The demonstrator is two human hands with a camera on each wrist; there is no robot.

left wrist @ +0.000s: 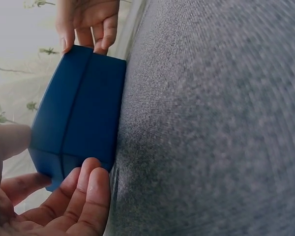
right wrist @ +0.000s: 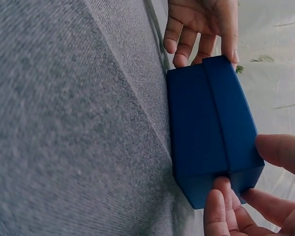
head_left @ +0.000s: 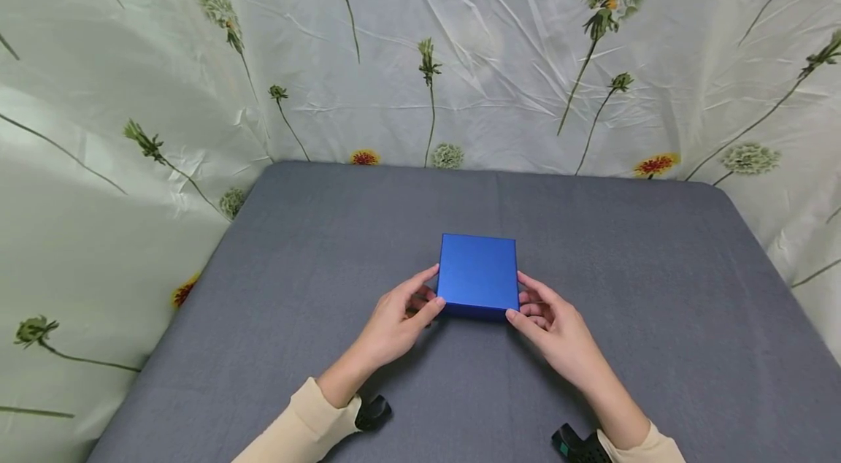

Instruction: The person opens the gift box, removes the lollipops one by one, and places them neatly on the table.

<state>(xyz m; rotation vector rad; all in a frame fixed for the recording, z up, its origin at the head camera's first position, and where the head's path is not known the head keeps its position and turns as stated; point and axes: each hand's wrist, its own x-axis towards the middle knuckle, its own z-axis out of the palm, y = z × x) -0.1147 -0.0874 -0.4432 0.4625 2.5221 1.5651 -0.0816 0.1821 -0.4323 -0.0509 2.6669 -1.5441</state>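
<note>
Box between left hand and right hand, fingertips on both sides.
Left thumb meets the near left corner, forefinger farther along that side, other fingers bent below the forefinger; thumb and forefinger stand moderately spread, holding the box. Blue and flat-topped, it sits midway between the two sets of fingertips, over the grey table. Right thumb meets the near right corner, forefinger farther along, other fingers bent in, similarly spread and holding.
</note>
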